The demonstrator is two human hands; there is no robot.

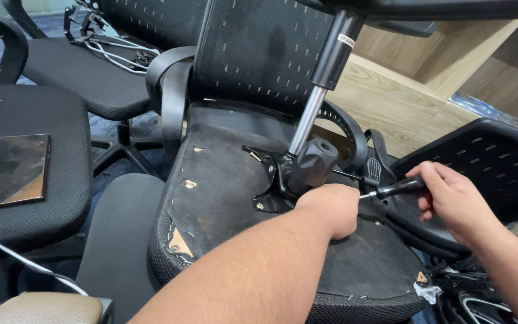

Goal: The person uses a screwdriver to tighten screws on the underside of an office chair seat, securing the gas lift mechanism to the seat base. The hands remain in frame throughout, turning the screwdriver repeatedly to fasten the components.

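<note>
So the right hand is wrapped around the black handle of a slim screwdriver, its metal tip pointing toward the left hand, which is curled into a loose fist pressed right up against the black metal tilt mechanism. Can't tell if those fingers are pinching anything, they're hidden. The mechanism is bolted to the underside of an upturned black office chair seat, which sits under both hands. A silver and black gas lift cylinder sticks up from the mechanism, just above the left hand. Well off to the left of that hand, a dark rectangular phone lies flat on another black fabric chair seat. Beyond the right hand there's a black perforated plastic panel.
</note>
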